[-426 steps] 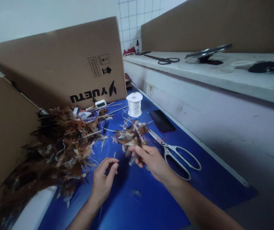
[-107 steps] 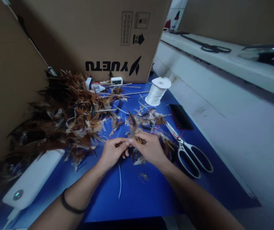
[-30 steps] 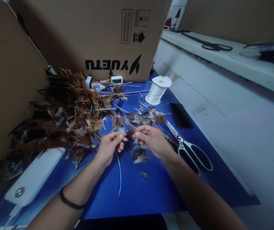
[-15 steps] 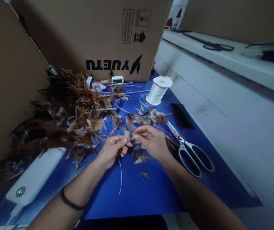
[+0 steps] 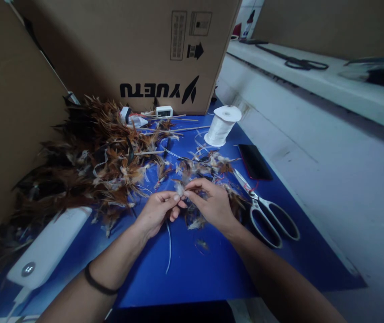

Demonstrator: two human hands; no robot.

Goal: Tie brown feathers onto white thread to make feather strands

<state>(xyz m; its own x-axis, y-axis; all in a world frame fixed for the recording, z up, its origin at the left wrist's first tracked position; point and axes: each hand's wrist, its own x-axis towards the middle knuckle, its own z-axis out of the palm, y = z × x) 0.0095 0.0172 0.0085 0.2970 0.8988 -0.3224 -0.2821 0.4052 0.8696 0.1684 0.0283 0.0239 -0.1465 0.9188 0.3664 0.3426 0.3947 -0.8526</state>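
Fingertips almost meeting, both my hands work at a small fluffy feather (image 5: 179, 187) over the blue table. My left hand (image 5: 158, 210) is closed in a pinch on the feather's base. Thumb and index finger of my right hand (image 5: 212, 202) are pressed together at the same spot; what lies between them is too small to make out. A thin white ribbon (image 5: 169, 251) hangs down below my left hand. Just beyond the hands lies a small heap of feathers (image 5: 208, 163). Under my right hand is another feather tuft (image 5: 196, 222).
A large pile of brown feathers (image 5: 111, 166) covers the left side. White ribbon spool (image 5: 223, 126), phone (image 5: 255, 161) and scissors (image 5: 262, 211) are at the right. A white power bank (image 5: 49, 246) lies front left. A cardboard box (image 5: 144, 54) stands behind; a ledge (image 5: 339, 76) runs along the right.
A second ago my hands were slightly apart, the feather in my left; my right hand has since come to it. Much earlier, my left hand was empty and the right held a dark feather.
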